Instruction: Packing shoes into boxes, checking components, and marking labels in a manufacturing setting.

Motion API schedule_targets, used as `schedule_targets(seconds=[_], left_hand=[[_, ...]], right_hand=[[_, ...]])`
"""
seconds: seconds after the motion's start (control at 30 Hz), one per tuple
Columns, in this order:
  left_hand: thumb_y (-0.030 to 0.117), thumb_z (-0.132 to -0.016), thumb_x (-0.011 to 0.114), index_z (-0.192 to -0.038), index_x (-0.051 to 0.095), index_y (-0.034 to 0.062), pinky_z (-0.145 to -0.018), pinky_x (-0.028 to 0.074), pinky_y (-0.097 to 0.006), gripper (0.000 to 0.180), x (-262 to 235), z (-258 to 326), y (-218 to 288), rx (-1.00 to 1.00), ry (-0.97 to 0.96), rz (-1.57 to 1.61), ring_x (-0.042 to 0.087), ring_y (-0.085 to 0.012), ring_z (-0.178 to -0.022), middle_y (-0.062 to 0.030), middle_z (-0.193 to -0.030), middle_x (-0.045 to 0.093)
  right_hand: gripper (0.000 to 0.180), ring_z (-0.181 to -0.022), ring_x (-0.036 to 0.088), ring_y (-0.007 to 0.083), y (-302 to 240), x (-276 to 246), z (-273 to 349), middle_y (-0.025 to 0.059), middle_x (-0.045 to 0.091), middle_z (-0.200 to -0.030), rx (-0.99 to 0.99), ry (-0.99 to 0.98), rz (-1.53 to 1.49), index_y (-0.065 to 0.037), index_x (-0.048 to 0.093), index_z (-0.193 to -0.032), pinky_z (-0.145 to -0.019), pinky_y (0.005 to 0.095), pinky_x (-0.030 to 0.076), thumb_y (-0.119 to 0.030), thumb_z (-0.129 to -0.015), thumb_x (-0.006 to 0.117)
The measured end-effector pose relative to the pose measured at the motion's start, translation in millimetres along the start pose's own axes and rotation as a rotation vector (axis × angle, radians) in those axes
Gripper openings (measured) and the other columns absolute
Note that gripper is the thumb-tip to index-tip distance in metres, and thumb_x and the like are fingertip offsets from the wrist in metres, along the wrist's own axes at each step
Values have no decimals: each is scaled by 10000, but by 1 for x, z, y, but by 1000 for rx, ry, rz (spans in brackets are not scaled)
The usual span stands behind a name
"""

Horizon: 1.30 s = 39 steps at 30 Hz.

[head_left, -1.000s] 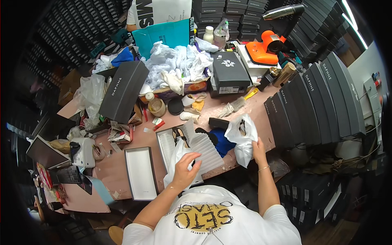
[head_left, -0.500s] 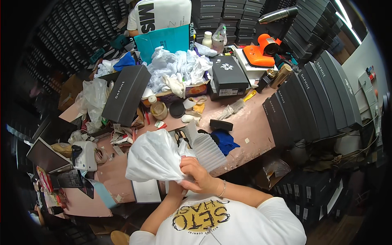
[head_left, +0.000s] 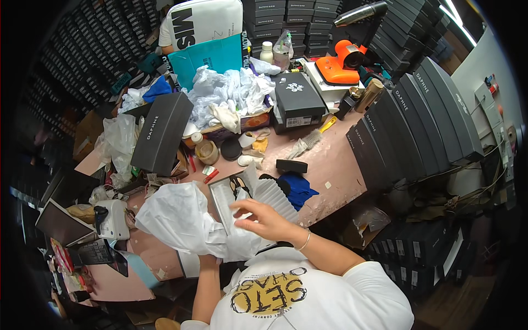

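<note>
White tissue paper (head_left: pixel 176 214), crumpled and billowing, spreads in front of me. The wrist of my left hand (head_left: pixel 209 259) runs beneath it; the paper hides the fingers. My right hand (head_left: pixel 264 220) hovers over the paper's right part with thumb and fingers apart, holding nothing. Just beyond it an open shoebox (head_left: pixel 220 201) has a pale inside, and black sandals (head_left: pixel 237 184) show at its far end. Ribbed white packing sheet (head_left: pixel 275 198) lies along the box's right side.
A blue cloth (head_left: pixel 300 190) and a black block (head_left: pixel 291 166) lie right of the box. Farther back are a yellow-handled brush (head_left: pixel 313 137), a bottle (head_left: pixel 206 148) and a carton of crumpled paper (head_left: pixel 231 91). Dark shoeboxes (head_left: pixel 412 121) stand at the right. A person sits across the table.
My right hand has let go of the gathered paper neck and opened. The paper has loosened, spreading lower and leftward. More of the shoebox and sandals shows.
</note>
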State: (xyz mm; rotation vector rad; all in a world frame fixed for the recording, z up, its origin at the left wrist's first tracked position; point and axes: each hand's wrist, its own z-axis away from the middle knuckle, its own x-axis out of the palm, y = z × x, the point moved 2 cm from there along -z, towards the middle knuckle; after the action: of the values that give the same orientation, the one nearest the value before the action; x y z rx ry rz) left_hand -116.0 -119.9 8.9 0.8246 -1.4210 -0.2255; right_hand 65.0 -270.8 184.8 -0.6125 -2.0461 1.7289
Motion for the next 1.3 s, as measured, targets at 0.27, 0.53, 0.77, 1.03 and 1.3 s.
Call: schedule_targets(seconds=[0.27,0.53,0.77,1.03,1.3], left_hand=[[445,-964,393,-1424,299,44,-1097,330,-423,618,31,-2,1,68,379,-14,386,-290,-1311,-148,-1443,365],[344,-850,574,-1277,499,13,-988,423,-363,545,68,3,36,26,407,55,544,-233,-1128,-124,-1241,556],[222,-832,578,-1041,641,-40,-806,473,-264,341,75,11,73,-329,237,-780,596,-125,-874,-53,-952,659],[207,-929,560,-766,567,-37,-594,404,-315,294,9,65,82,-237,643,-1344,455,-138,-615,-29,-644,521],[152,-864,655,-885,595,7,-735,431,-291,159,41,19,70,-115,622,-1244,533,-148,-812,-53,-900,580]], right_hand=[[231,-589,535,269,11,2,-14,154,505,-658,-72,-101,315,-5,567,-809,-578,362,441,-209,-866,659],[191,-864,641,355,93,16,62,181,638,-894,134,-788,836,-14,615,-928,-718,429,496,-197,-871,601],[494,-925,643,258,-23,-28,-27,171,654,-1044,-72,-630,207,0,562,-1213,-826,341,488,-291,-831,678],[367,-885,551,54,37,-57,11,27,646,-978,384,-251,91,-1,592,-1169,-799,209,459,-53,-817,678],[530,-885,585,240,7,-37,16,90,614,-949,-317,119,856,-53,559,-1197,-826,401,393,-117,-704,739]])
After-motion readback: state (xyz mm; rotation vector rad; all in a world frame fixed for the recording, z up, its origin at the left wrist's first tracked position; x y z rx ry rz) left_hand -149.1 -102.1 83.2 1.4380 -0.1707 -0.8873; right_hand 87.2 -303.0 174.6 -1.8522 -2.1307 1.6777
